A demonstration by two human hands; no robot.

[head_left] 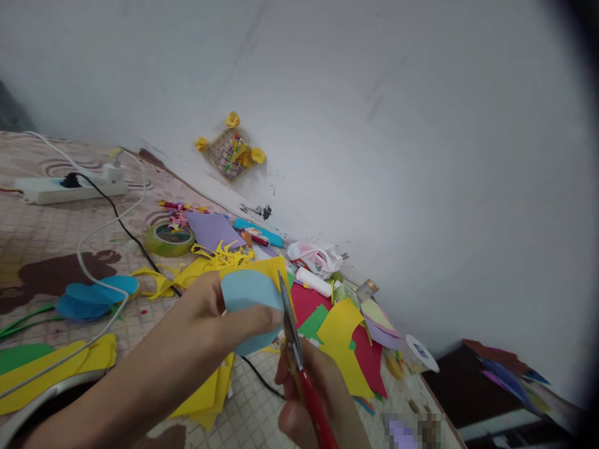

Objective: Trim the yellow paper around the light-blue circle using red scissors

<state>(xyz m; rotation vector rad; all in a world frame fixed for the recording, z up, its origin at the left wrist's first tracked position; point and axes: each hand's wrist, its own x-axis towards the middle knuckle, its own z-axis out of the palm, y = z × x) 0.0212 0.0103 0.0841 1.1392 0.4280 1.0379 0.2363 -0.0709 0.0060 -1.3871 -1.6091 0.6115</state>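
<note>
My left hand (234,318) pinches a light blue rounded paper piece (253,287) together with a yellow sheet (274,267) behind it, thumb across the front. In my right hand (313,380) are scissors (292,330) with red handles, their blades pointing up at the right edge of the blue and yellow paper. The blades look nearly closed. Just beyond the papers lie yellow cut strips (227,254).
A tape roll (171,239), purple paper (215,231) and coloured sheets (344,337) lie along the wall. Blue paper petals (96,298), a power strip (70,190) and loose cables are on the left. A decorated woven piece (231,153) hangs on the wall.
</note>
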